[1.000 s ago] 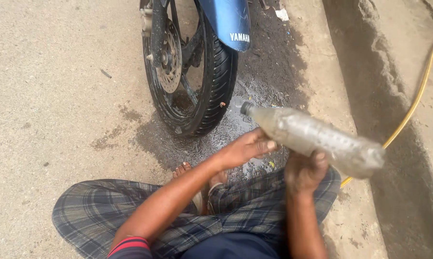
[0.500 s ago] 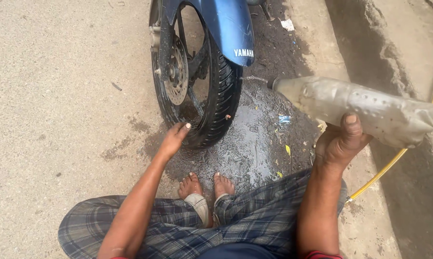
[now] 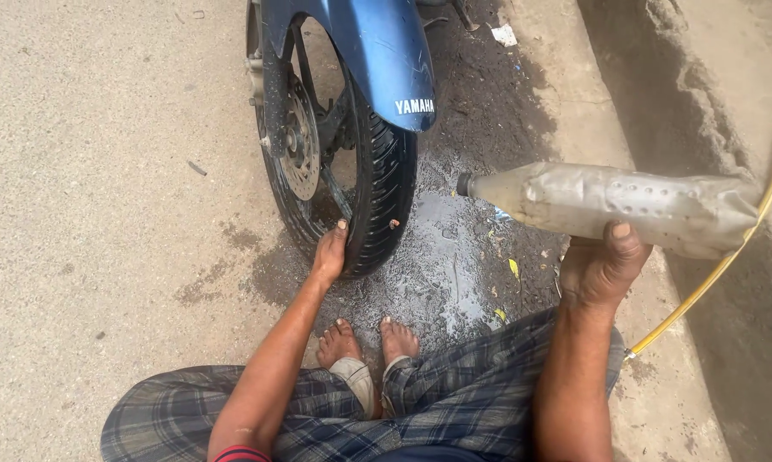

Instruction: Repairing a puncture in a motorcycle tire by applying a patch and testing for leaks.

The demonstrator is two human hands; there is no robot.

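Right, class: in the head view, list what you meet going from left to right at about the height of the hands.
Bare concrete ground → left hand on the motorcycle tyre → wet patch → right hand holding a grimy plastic bottle → yellow hose.

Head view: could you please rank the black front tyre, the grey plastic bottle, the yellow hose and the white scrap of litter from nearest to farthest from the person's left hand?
From the left hand:
1. Black front tyre, touched by the fingers, just right of the hand.
2. Grey plastic bottle, held in the right hand, across the wet patch.
3. White scrap of litter, top centre, beyond the wheel.
4. Yellow hose, far right edge.
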